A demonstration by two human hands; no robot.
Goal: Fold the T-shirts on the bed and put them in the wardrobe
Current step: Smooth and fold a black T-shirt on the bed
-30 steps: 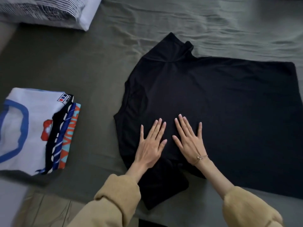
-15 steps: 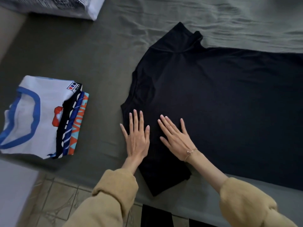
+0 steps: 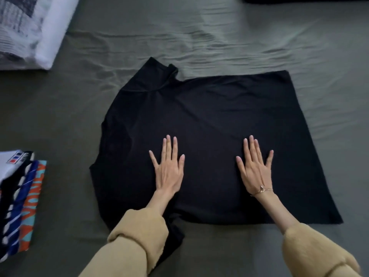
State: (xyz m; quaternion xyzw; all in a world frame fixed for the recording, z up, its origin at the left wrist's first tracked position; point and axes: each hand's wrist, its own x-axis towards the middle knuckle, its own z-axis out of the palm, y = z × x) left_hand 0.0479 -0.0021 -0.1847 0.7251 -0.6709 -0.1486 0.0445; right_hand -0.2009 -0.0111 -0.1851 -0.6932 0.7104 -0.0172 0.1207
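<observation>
A black T-shirt (image 3: 209, 120) is spread flat on a bed (image 3: 219, 43) covered by a wrinkled grey-green sheet. Its collar is turned toward the upper left, and one sleeve trails off the near edge beneath the left forearm. Both hands are laid palm down on the cloth, well apart. The left hand (image 3: 168, 170) is pressed near the shirt's middle, the right hand (image 3: 254, 168) nearer its hem side; a thin bracelet (image 3: 261, 189) is worn at the right wrist. The fingers (image 3: 169, 144) of each hand are held straight and slightly spread, with nothing gripped. Tan fleecy sleeves (image 3: 139, 234) cover both forearms. A stack of folded T-shirts (image 3: 22, 198) is seen at the left edge, and a striped pillow (image 3: 30, 27) at the upper left corner.
</observation>
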